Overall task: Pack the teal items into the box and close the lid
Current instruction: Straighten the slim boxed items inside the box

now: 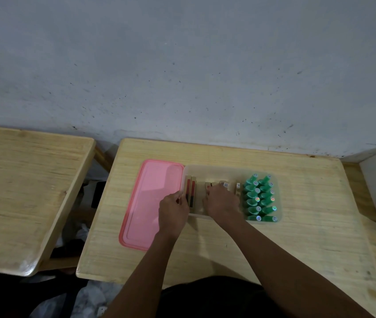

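Both forearms reach up from the near edge of the desk (308,226) into a shallow translucent box (228,169). The left hand (173,211) is at the box's left end, its fingers curled against a pair of tan cartons with red and dark panels (190,191); whether it truly pinches one cannot be told. The right hand (222,201) lies palm-down over the middle of the box, covering more small tan cartons (224,184), and its grip is hidden too.

Teal bottles (260,198) fill the right end of the box in two close rows, lying tilted with their narrow caps toward the far wall and small shiny stickers on their ends. They look like light, rigid plastic with a smooth, probably slippery skin; the wider body should give a surer hold than the tapered cap, and lifting one may disturb its neighbours, since they touch.

No teal items show outside the box, so packing appears nearly done. A pink lid (150,203) lies flat on the desk, touching the box's left side; it looks thin and slightly flexible, best taken by its long edges.
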Motion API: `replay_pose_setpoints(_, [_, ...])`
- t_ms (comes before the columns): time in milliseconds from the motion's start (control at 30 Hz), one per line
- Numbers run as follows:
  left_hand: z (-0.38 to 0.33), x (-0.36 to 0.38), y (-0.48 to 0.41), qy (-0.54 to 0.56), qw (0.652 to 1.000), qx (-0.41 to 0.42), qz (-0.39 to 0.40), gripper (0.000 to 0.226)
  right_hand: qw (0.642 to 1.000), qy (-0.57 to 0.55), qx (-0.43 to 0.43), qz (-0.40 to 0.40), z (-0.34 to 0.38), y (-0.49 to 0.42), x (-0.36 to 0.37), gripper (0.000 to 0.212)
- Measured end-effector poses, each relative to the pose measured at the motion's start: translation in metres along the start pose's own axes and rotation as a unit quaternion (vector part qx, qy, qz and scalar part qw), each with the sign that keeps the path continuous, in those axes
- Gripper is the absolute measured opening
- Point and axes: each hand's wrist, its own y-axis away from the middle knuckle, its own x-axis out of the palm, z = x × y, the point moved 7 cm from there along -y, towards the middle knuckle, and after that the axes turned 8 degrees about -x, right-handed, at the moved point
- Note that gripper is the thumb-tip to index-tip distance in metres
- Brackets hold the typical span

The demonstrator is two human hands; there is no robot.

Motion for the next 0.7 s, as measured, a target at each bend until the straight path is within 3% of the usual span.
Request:
replay_pose_setpoints(200, [0.0, 0.0, 0.0, -0.006, 1.0, 0.005, -0.006, 0.029, 1.0, 0.003, 0.007, -0.011, 0.002, -0.001, -0.002, 0.027])
replay_pose_setpoints(700, [0.003, 0.003, -0.001, -0.002, 1.0, 0.002, 0.004, 0.032, 0.985, -0.157, 0.048, 0.043, 0.005, -0.025, 0.016, 0.026])
